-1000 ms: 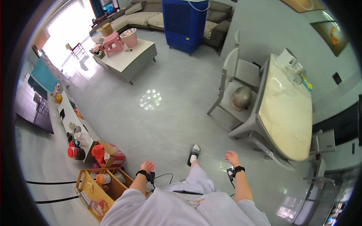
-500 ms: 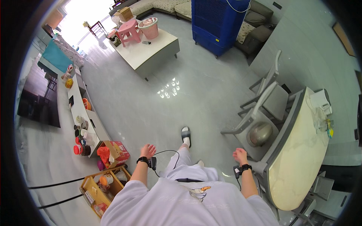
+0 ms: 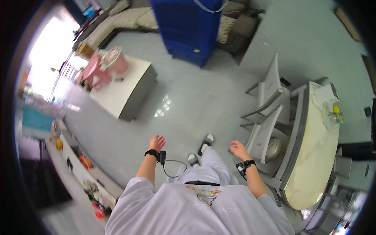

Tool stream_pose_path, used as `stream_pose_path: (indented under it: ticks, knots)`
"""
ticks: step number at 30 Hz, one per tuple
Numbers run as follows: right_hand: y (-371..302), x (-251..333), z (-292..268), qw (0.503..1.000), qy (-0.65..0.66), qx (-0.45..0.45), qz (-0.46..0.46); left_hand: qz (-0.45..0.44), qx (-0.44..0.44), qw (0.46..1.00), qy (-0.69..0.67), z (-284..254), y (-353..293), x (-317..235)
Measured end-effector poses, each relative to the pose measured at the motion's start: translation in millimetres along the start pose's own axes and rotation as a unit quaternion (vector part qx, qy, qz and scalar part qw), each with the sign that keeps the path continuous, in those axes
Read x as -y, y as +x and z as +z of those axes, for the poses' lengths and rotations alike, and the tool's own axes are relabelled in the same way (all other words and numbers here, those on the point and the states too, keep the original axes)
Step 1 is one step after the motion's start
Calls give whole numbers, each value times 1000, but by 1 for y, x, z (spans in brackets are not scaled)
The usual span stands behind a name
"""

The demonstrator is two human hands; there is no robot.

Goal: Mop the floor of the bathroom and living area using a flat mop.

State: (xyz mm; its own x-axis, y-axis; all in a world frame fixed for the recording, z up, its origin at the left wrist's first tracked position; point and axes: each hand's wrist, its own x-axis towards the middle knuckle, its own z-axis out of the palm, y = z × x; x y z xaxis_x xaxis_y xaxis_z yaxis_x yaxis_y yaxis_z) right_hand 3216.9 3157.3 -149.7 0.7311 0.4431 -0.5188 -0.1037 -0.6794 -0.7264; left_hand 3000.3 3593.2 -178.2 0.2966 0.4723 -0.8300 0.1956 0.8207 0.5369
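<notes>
Hands: left hand and right hand are both loose and hold nothing — fingers spread out over the grey floor.
Nearest thing: grey chair — pale, with slim arms, just beside the right hand, tucked at the cream table.
Wrists: black bands.

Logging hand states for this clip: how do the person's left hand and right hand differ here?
The left hand is spread open over bare floor; the right hand is loosely curled, close to a grey chair. A thin cable hangs from the device at the left wrist; none shows at the right. Both hands are empty, touch nothing and wear a black wrist strap.
</notes>
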Motion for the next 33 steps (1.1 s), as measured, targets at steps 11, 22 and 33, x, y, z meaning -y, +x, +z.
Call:
stream_pose_path:
  ticks: [11,22,33]
  knots:
    - [165,42,-122,981,45,-189,30,-58,95,987,114,234,105,-118]
    - [262,61,-261,837,231,-496,-21,6,196,926,323,560,183,-206]
    - [273,86,-357,612,380,-665,197,-41,459,691,556,925,167,-143]
